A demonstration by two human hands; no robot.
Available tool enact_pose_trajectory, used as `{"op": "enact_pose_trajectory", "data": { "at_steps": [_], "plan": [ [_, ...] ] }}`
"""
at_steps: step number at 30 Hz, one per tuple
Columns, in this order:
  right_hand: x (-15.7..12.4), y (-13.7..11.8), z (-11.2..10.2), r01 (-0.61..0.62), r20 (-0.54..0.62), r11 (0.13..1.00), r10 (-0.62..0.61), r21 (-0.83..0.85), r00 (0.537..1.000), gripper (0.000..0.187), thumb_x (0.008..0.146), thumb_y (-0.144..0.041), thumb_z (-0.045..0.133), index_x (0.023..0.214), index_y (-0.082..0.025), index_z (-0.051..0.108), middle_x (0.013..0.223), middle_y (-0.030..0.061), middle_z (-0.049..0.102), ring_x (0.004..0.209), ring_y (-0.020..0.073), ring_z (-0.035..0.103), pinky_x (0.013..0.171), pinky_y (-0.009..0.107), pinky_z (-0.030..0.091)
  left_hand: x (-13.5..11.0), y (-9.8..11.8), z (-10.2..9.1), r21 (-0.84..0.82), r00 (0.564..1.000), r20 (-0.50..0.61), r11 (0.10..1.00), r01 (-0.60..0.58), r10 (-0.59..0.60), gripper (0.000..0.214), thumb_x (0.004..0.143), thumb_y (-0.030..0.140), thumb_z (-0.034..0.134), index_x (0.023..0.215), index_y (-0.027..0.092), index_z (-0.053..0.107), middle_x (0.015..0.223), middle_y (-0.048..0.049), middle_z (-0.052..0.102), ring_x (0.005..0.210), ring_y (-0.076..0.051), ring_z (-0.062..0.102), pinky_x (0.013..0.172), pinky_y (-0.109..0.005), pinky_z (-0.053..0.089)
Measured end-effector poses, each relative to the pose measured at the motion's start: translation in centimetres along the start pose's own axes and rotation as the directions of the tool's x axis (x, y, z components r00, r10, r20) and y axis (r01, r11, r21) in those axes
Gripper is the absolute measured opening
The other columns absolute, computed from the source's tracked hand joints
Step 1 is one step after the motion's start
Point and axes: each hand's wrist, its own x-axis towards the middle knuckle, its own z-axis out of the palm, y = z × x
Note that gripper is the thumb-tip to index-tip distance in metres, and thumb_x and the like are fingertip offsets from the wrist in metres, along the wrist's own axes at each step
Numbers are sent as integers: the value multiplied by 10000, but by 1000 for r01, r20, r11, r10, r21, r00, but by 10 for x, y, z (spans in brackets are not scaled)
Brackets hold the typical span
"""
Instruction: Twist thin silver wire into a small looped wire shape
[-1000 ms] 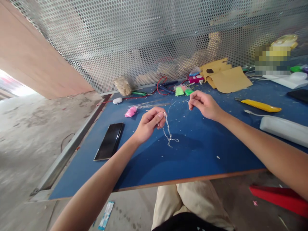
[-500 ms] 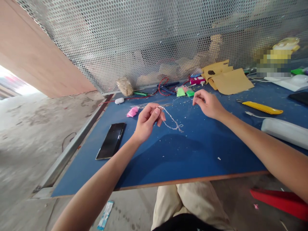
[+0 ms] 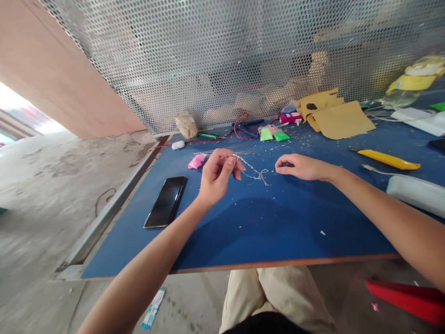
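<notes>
Setting: a blue laminate bench top with a raw wood front edge, backed by a perforated metal screen of small round holes. Rough concrete floor lies at the left. We list from left to right.

- 1 blue-and-white wrapper, flat, on the floor below the bench. Its print is too small for us to read.
- 1 black phone, a glossy slab with a dark screen, lying flat near the bench's left edge.
- 1 crumpled beige bundle, rough in texture, against the screen.
- 1 pink packet, soft and puffy, just beyond the left hand.
- Left hand: raised over the bench, thumb and fingers pinched tight on 1 end of the twisted wire.
- 1 twisted wire, thin, silvery and kinked, with a small loop at its free end. It runs rightward from the left fingertips, low over the blue surface, between the 2 hands.
- 2 green packets, small and matte, near the screen.
- Right hand: low on the bench, fingers curled, thumb and forefinger tips close together in a ring, just beside the wire's free end. We cannot tell whether they grip anything.
- Tan cardboard pieces, flat and torn-edged.
- 1 yellow utility knife, long, narrow plastic.
- 1 white oblong casing, smooth, at the right edge.
</notes>
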Motion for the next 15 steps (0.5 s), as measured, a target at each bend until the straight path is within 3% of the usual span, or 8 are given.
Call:
{"op": "enact_pose_trajectory", "data": {
  "at_steps": [2, 3, 5, 7, 10, 12, 15],
  "plan": [
    [1, -3, 2, 108, -175, 982, -135, -154, 975, 155, 897, -303, 589, 988, -234, 694, 1083, 84, 673, 1009, 270, 582, 936, 463, 448, 0, 1, 3, -1, 999, 25, 1000, 21, -21, 154, 1012, 319, 565, 975, 171, 546, 813, -24, 712, 572, -83, 642, 557, -217, 541],
    [0, -8, 4, 166, -299, 963, -226, -213, 927, 162, 899, -252, 572, 1006, -233, 691, 1116, 88, 671, 1092, 283, 570, 986, 474, 431, -1, 2, 4, -1, 999, 38, 999, 37, -37, 161, 1009, 324, 569, 973, 168, 549, 823, -28, 715, 572, -82, 644, 559, -215, 544],
    [-5, -22, 7, 278, -421, 930, -358, -240, 833, 195, 935, -230, 539, 1071, -234, 678, 1101, 79, 680, 1068, 257, 592, 981, 446, 454, -3, 4, 8, -11, 996, 59, 998, 69, -69, 162, 1008, 324, 570, 977, 166, 553, 836, -32, 718, 576, -81, 646, 565, -212, 550],
    [-13, -39, 12, 385, -448, 908, -418, -166, 791, 204, 977, -252, 524, 1119, -239, 670, 1098, 67, 692, 991, 215, 630, 904, 388, 506, -5, 7, 13, -23, 993, 81, 996, 85, -83, 142, 1012, 304, 563, 987, 164, 556, 846, -34, 718, 593, -84, 655, 580, -214, 557],
    [-26, -61, 20, 526, -414, 842, -524, -120, 744, 258, 997, -247, 533, 1227, -262, 648, 1139, 50, 707, 1008, 192, 665, 914, 366, 536, -10, 14, 21, -20, 989, 132, 998, 66, -63, 99, 1021, 254, 542, 993, 162, 563, 868, -42, 720, 628, -92, 677, 610, -221, 573],
    [-33, -71, 25, 606, -404, 775, -619, -179, 673, 284, 984, -237, 578, 1258, -271, 645, 1202, 56, 703, 1114, 206, 655, 985, 385, 526, -14, 21, 26, 19, 984, 176, 1000, 19, -23, 71, 1018, 218, 538, 998, 161, 574, 863, -43, 723, 660, -101, 699, 635, -226, 585],
    [-41, -77, 30, 683, -430, 695, -700, -226, 570, 292, 947, -206, 649, 1230, -280, 661, 1138, 44, 733, 1064, 194, 687, 940, 355, 558, -18, 31, 29, 146, 970, 227, 981, -125, 90, 36, 992, 159, 568, 1012, 170, 597, 825, -36, 735, 718, -114, 728, 658, -213, 586]
  ]
}}
